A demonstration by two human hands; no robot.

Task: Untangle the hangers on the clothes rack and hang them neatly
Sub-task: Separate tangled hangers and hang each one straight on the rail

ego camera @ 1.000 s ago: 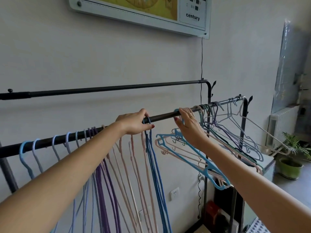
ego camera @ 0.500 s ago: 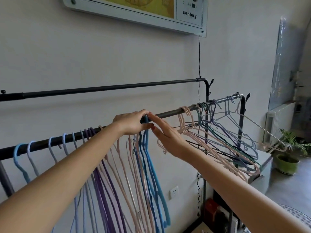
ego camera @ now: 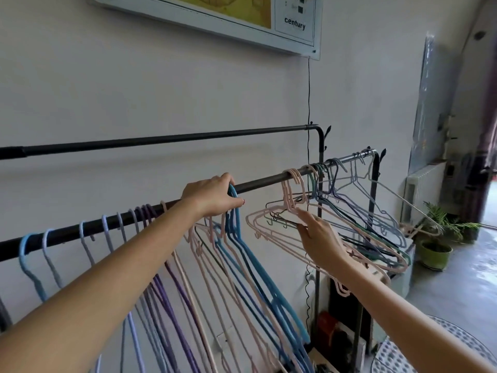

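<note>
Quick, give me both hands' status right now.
Left hand: closed on the hook of a blue hanger at the rail.
Right hand: fingers on the tangled pink hangers; a firm grip cannot be told.

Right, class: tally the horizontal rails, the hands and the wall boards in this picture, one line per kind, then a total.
Horizontal rails: 2 (upper rail, lower rail)
Hands: 2 (left hand, its grip on the blue hanger; right hand at the pink hangers)
Wall boards: 1 (wall board)
Total: 5
</note>
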